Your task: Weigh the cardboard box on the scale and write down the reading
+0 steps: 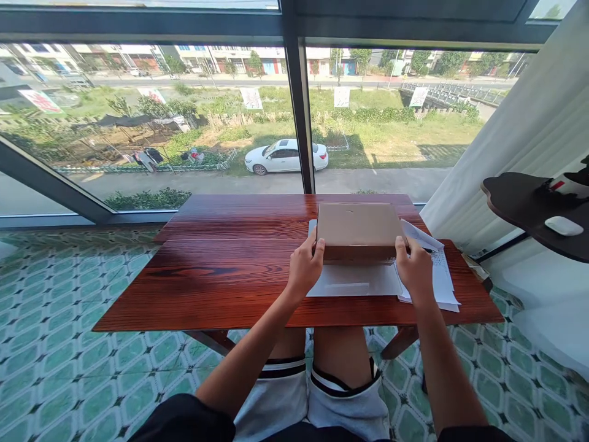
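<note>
Between my two hands is a closed brown cardboard box [359,225], held level over the right half of the table. My left hand [306,265] grips its near left corner, thumb on the side and fingers hidden behind. On the opposite corner my right hand [414,265] is closed the same way. Beneath the box lies a flat grey laptop-like slab [354,283], partly covered by it. Whether the box rests on the slab or hangs just above it, I cannot tell. White printed papers [439,273] lie beside and under my right hand.
The reddish-brown wooden table [221,270] stands against a large window. At right, a dark wavy shelf [524,196] carries a white computer mouse [564,226], near a white curtain [501,132]. My legs are under the table's front edge. Outside, a white car [280,156] is parked.
</note>
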`<action>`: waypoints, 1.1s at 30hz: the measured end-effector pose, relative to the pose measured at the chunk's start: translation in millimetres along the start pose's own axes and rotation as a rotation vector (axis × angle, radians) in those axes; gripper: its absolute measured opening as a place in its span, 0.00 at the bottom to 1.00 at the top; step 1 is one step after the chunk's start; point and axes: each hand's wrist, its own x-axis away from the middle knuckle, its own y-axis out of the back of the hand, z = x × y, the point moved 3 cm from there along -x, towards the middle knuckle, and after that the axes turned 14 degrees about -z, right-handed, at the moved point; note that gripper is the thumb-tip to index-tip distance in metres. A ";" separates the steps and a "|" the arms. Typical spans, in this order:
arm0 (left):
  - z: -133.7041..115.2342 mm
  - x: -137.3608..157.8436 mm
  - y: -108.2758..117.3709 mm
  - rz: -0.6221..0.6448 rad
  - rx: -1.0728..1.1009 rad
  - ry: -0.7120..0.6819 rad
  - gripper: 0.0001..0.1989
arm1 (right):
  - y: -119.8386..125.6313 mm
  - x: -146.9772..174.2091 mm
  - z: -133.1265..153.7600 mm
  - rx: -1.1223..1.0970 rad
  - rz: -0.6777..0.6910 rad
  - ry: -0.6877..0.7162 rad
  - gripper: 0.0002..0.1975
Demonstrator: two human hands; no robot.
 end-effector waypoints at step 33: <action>105.8 8.9 145.4 -0.578 -0.029 0.100 0.27 | -70.4 98.9 133.7 -0.508 0.367 0.068 0.27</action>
